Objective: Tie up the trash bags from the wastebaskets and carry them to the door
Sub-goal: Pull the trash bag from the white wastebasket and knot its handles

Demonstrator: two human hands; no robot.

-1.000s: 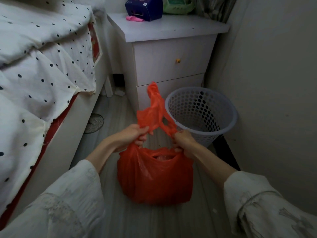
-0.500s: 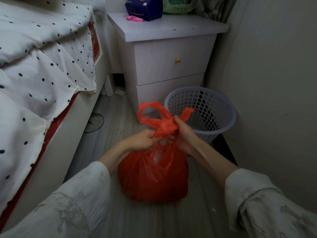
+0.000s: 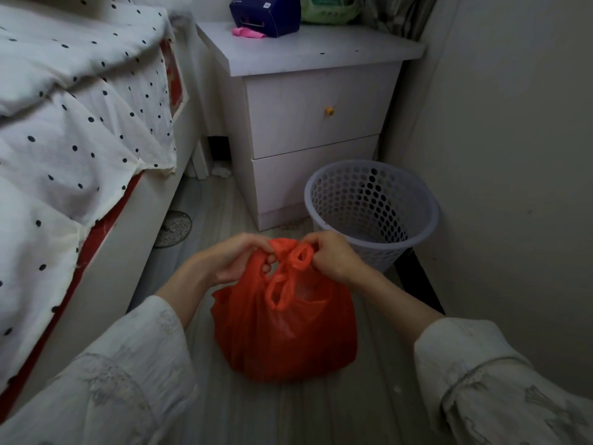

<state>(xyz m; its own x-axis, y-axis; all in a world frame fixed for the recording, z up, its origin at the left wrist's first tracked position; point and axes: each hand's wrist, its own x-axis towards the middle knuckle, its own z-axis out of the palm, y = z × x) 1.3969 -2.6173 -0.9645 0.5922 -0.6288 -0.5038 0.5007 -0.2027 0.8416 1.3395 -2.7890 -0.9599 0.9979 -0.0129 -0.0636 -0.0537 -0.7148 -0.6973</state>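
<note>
The perforated pale plastic wastebasket (image 3: 372,213) stands empty just beyond the right hand (image 3: 333,258). Below both sets of fingers, the full red plastic trash bag (image 3: 282,335) sits on the wooden floor (image 3: 321,412). Left hand (image 3: 234,258) and right hand each pinch a handle loop at the knot. A hard pull could tear the thin film; a loose knot might slip when lifted.

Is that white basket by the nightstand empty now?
Empty, as far as visible: the wastebasket shows only bare perforated walls; the red bag sits outside on the floor.
</note>
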